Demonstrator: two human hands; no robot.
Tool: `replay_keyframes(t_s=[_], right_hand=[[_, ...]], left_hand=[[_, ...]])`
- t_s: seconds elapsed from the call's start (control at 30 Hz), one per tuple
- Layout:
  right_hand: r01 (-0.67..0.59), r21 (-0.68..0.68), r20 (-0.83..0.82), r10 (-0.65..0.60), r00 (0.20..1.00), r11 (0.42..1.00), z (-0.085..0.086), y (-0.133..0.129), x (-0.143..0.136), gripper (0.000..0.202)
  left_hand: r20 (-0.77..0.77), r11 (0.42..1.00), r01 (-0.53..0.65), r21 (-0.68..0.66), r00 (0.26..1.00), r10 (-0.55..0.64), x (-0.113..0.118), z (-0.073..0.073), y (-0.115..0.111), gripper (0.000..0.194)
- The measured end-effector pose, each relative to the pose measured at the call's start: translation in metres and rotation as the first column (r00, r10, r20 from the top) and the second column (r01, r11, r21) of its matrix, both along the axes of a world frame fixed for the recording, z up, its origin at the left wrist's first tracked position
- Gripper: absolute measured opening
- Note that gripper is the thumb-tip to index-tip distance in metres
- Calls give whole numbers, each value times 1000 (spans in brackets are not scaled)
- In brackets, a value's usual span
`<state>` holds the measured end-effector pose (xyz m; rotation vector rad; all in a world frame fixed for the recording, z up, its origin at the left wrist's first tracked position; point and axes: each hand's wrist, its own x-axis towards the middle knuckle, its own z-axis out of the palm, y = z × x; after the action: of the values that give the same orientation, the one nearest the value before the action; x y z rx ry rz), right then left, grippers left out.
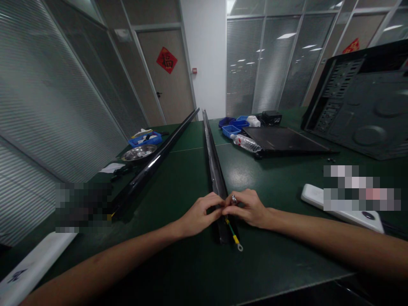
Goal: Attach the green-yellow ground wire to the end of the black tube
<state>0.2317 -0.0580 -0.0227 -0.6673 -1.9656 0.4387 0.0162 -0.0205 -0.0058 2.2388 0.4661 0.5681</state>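
Both hands meet over the near end of a long black strip (216,170) that runs away from me across the green table. My left hand (204,210) is closed in a pinch, thumb and forefinger touching the fingertips of the other hand. My right hand (248,208), with a ring on one finger, pinches at the same spot. What lies between the fingertips is hidden. Just below them a green-and-yellow wire (231,231) comes out, ending in a metal ring terminal (240,247) with a yellow sleeve, beside the strip's near end.
Another long black strip (153,163) lies to the left. Beyond it are a metal bowl (127,158) and a blue basket (156,139). Blue trays (231,131), a plastic bottle (247,143), a flat black panel (287,140) and a large dark metal case (366,110) stand at the right.
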Motion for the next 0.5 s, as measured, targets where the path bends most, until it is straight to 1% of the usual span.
replay_keyframes(t_s=[0.17, 0.33, 0.5], right_hand=[[2, -21, 18, -1, 1000, 1000, -1, 0, 1, 37], [-11, -21, 1, 11, 1000, 1000, -1, 0, 1, 33], [-30, -35, -8, 30, 1000, 999, 0, -1, 0, 29]], left_hand=[[1, 1000, 3, 2, 1000, -3, 0, 1, 0, 24], [-20, 1000, 4, 2, 1000, -4, -1, 1, 0, 22], [-27, 1000, 3, 4, 1000, -3, -1, 3, -1, 16]])
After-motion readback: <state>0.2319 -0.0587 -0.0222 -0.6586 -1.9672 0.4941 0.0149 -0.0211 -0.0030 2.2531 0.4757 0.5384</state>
